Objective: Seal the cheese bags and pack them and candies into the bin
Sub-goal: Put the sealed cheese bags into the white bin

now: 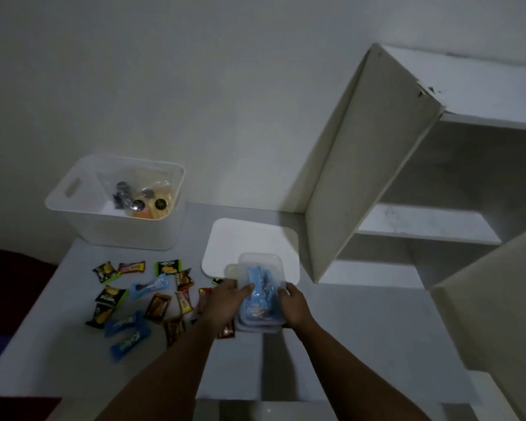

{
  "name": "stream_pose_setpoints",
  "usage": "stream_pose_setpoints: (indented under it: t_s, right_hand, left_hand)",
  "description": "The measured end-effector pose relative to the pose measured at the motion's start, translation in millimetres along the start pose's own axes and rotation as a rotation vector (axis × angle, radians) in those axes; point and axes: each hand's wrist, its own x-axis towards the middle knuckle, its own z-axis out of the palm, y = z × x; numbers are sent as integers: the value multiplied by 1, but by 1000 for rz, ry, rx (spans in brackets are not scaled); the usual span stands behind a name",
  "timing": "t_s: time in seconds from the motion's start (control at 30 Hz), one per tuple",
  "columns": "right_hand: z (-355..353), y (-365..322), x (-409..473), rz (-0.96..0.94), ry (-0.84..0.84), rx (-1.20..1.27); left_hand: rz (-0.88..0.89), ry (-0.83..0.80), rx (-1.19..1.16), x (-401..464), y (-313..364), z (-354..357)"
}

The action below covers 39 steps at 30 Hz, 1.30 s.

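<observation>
Candies (140, 299) on the table (58, 354); green wrappers (167, 266) read "NEXTAR".

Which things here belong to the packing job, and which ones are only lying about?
Belong to the job:
- white bin holding bagged items
- loose candies on the table
- clear container of blue candies, gripped by left hand and right hand

Lying about:
- white lid
- open cabinet
</observation>
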Motion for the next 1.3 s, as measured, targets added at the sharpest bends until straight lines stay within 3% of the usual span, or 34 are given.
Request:
stream_pose_setpoints:
  t_s: [0.13, 0.27, 0.53, 0.67, 0.87, 1.1, 1.3]
  right_hand:
    - [32, -97, 32, -144, 57, 10]
    - [84, -194, 56, -203, 16, 31]
    - [184, -332, 84, -185, -131, -28]
    - [222, -353, 106, -56, -217, -110]
    - [265, -357, 141, 138, -197, -216]
    - [300, -342, 161, 152, -231, -508]
    - [320, -323, 164, 131, -125, -657]
  left_hand:
    - [130, 157, 95, 24, 66, -74]
    - [194, 198, 65, 57, 113, -173]
    - [37, 136, -29, 131, 143, -333]
    - [-74, 11, -100, 168, 125, -365]
    - [-183, -124, -94, 216, 106, -382]
    - [-313, -261, 8, 245, 77, -378]
    - [-227, -207, 80, 263, 55, -372]
